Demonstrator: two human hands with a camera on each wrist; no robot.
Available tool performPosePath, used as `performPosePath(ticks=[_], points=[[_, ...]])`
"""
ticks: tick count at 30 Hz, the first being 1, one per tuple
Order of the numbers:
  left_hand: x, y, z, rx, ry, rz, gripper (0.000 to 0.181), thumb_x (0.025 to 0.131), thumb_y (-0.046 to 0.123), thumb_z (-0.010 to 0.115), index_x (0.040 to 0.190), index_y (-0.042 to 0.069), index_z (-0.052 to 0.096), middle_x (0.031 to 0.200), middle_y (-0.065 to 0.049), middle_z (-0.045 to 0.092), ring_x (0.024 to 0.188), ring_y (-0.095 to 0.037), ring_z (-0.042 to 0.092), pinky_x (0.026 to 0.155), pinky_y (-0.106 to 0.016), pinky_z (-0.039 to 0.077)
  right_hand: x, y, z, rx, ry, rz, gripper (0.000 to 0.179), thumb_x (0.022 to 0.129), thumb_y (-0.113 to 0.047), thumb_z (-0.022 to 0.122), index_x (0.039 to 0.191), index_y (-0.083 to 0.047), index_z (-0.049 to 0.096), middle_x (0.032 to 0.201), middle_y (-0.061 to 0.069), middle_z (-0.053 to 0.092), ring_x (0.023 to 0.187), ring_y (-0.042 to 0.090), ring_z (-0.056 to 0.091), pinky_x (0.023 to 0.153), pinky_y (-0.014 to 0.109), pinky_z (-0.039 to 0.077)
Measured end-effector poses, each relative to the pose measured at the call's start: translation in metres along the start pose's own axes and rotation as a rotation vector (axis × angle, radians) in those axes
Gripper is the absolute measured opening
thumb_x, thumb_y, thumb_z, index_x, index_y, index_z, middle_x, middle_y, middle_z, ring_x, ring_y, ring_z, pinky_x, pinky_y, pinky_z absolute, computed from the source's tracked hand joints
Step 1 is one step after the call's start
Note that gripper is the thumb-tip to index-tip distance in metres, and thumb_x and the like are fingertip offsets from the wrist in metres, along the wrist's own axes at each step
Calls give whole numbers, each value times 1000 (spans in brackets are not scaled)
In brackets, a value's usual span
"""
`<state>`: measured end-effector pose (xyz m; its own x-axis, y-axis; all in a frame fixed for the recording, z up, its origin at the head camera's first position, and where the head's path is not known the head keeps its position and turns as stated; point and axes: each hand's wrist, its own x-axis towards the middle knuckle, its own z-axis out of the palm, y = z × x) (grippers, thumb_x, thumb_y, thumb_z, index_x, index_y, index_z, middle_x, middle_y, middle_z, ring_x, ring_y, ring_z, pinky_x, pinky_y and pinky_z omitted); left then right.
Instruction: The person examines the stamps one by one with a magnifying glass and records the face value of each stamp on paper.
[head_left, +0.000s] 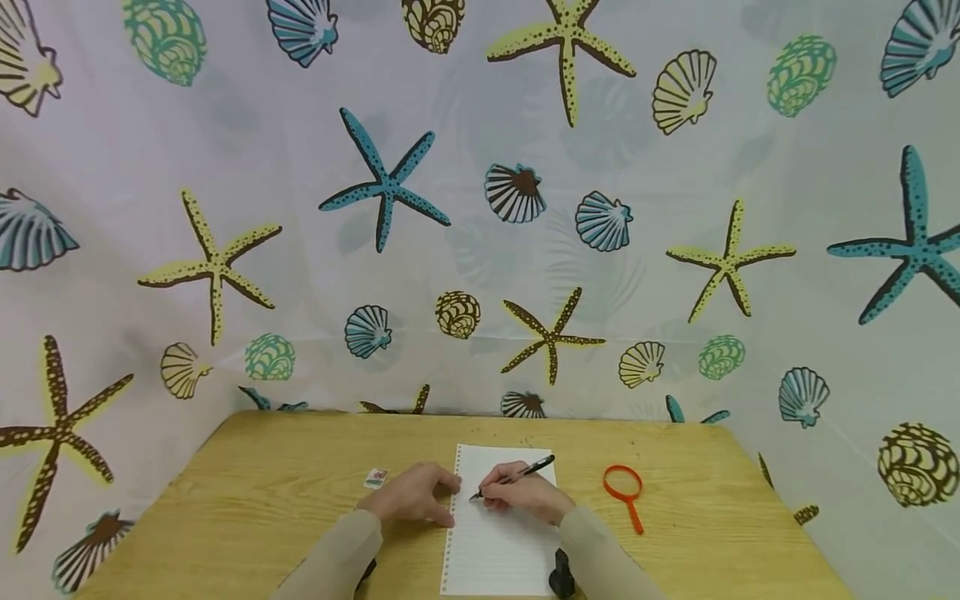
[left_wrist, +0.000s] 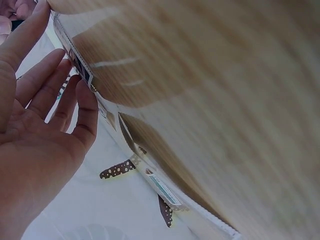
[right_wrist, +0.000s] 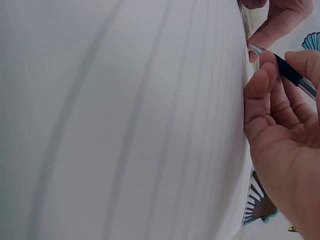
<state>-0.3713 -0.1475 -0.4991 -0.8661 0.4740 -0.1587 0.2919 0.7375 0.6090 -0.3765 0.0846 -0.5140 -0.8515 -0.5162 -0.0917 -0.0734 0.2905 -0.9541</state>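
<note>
A sheet of lined paper [head_left: 498, 546] with a punched left edge lies on the wooden table. My right hand [head_left: 525, 492] rests on it and pinches a black pen [head_left: 534, 467], its tip down at the upper left of the page. In the right wrist view the pen [right_wrist: 290, 72] sits between thumb and fingers, with its silver tip near the lined sheet [right_wrist: 150, 125]. My left hand [head_left: 414, 495] rests at the sheet's left edge, fingertips and thumb touching it. The left wrist view shows that hand [left_wrist: 45, 115] with its fingers loosely bent.
An orange-red magnifying glass [head_left: 632, 504] lies right of the paper. A small stamp-like picture [head_left: 376, 478] lies just left of my left hand. Behind the wooden table [head_left: 247, 483] hangs a curtain [head_left: 465, 267] printed with shells and starfish.
</note>
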Motion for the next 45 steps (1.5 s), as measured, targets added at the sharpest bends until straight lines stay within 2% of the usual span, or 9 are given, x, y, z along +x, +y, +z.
performPosePath(ticks=[7,29,37,45], points=[[0,3,0,22,-3,39,51,77,22,84,124,8,68,133,-6,63,129,-30,53,108,-50,40,-2,0,-1,-7,6,0,20,96,-18,63,101,1,68,86,4,70,72,10,61,66,24,50],[-3,1,-1,32,24,16,50,76,22,85,121,7,69,130,-7,64,127,-29,53,108,-50,39,1,-4,1,7,-18,15,21,94,-16,64,103,3,68,87,4,70,72,11,60,66,24,50],[-4,1,-1,35,28,35,50,75,21,86,120,6,70,128,-8,65,127,-30,54,108,-50,39,1,-4,2,-7,-14,35,18,94,-18,64,98,-1,68,83,2,68,71,11,59,66,24,48],[-6,3,-2,35,32,47,51,75,21,86,120,5,69,127,-7,66,125,-30,54,107,-50,40,3,-2,3,-3,-2,20,18,94,-18,63,96,0,68,80,2,67,70,11,58,65,24,47]])
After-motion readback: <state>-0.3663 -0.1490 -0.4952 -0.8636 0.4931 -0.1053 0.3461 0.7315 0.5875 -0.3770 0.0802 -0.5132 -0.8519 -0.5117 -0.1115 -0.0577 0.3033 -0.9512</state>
